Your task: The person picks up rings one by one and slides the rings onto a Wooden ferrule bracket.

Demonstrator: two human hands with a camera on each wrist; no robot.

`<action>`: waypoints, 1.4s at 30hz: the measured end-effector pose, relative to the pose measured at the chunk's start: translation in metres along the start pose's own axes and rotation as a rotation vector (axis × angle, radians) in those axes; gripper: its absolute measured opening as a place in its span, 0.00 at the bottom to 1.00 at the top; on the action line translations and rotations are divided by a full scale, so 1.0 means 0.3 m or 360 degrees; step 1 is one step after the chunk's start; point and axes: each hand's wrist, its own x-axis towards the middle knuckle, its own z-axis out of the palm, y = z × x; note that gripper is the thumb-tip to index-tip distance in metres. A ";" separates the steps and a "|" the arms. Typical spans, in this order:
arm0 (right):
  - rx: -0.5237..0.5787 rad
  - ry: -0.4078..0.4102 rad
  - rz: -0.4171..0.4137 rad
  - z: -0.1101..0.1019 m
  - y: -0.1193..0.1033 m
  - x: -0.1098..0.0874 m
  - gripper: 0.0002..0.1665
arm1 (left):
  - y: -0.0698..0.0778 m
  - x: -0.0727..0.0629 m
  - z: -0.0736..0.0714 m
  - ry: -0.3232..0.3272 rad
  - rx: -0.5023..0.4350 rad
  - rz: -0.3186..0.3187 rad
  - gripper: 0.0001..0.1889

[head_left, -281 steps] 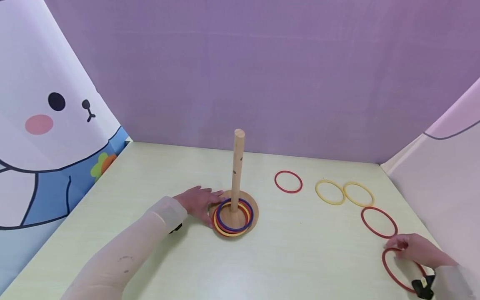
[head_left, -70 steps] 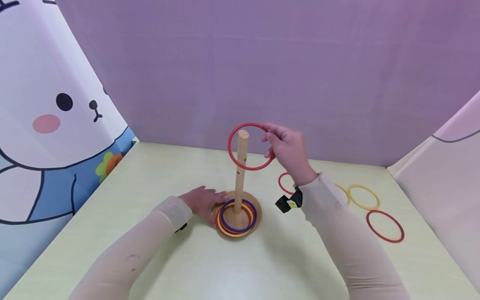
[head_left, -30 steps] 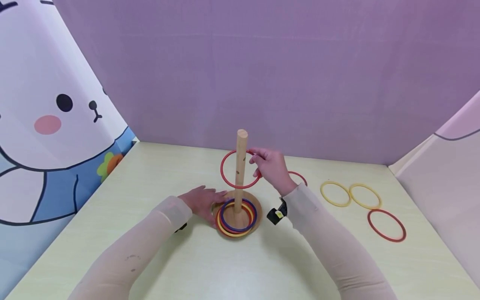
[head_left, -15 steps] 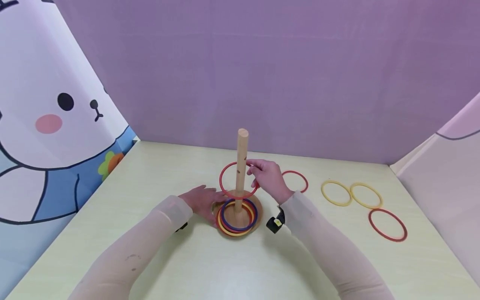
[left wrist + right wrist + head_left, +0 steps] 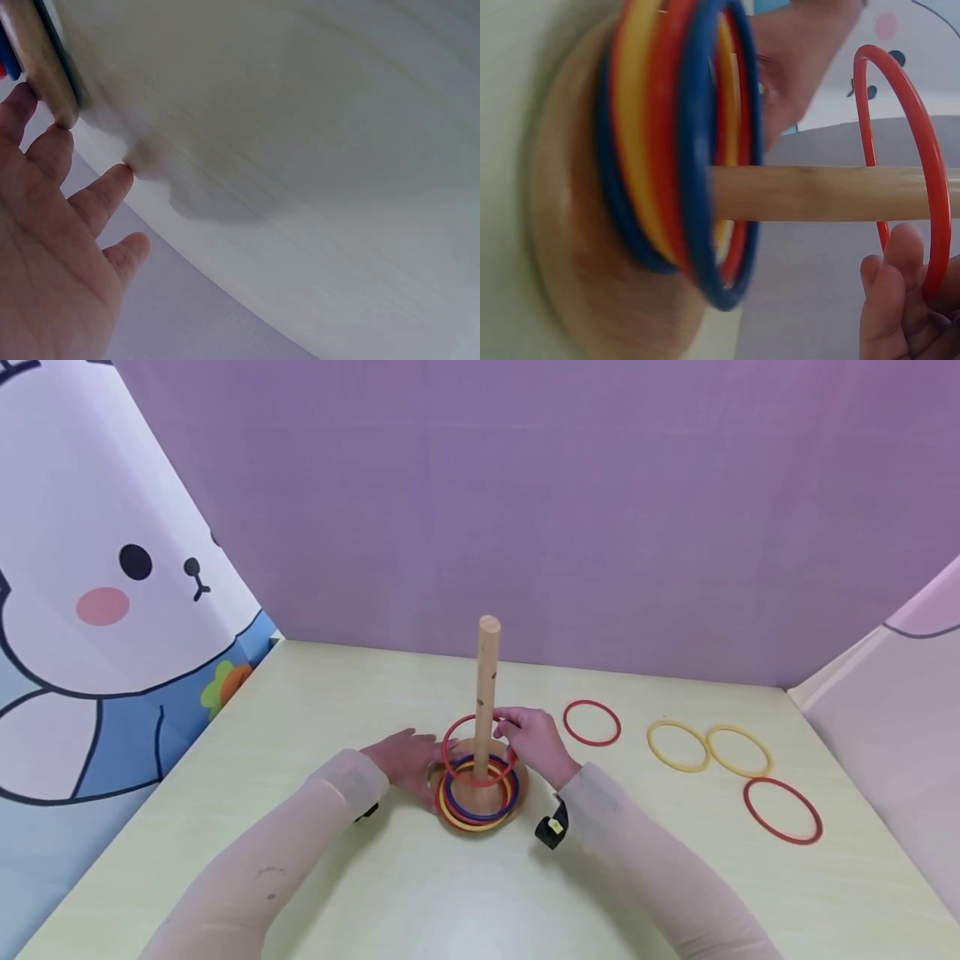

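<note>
A wooden peg (image 5: 487, 677) stands upright on its round base (image 5: 523, 783). Several blue, red and yellow rings lie stacked round its foot, with a blue ring (image 5: 692, 150) uppermost. My right hand (image 5: 538, 745) pinches a red ring (image 5: 933, 157) by its right side; the peg passes through it. That ring hangs above the stack, apart from it in the right wrist view. My left hand (image 5: 408, 764) rests at the base's left edge, its fingers spread. Two fingertips touch the base's rim in the left wrist view.
Right of the peg, another red ring (image 5: 619, 727) lies flat on the pale table (image 5: 420, 893). Beyond it are two touching yellow rings, one yellow ring (image 5: 650, 745) and another yellow ring (image 5: 769, 760), then a red ring (image 5: 820, 827). A purple backdrop (image 5: 600, 527) rises behind.
My right hand picked up a red ring from the far right, brought it over the peg's top and has lowered it down the peg. My left hand has stayed at the base.
</note>
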 end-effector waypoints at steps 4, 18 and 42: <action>-0.0037 -0.0022 0.0011 0.014 0.027 -0.005 0.17 | 0.000 0.001 0.000 -0.0014 -0.0014 -0.0018 0.49; -0.0142 -0.0127 0.0055 0.030 0.061 -0.023 0.16 | 0.005 -0.001 -0.004 -0.0034 -0.0066 -0.0050 0.52; -0.0602 -0.0123 -0.0091 -0.358 0.237 -0.112 0.17 | 0.010 0.000 0.004 -0.0071 -0.0062 -0.0104 0.53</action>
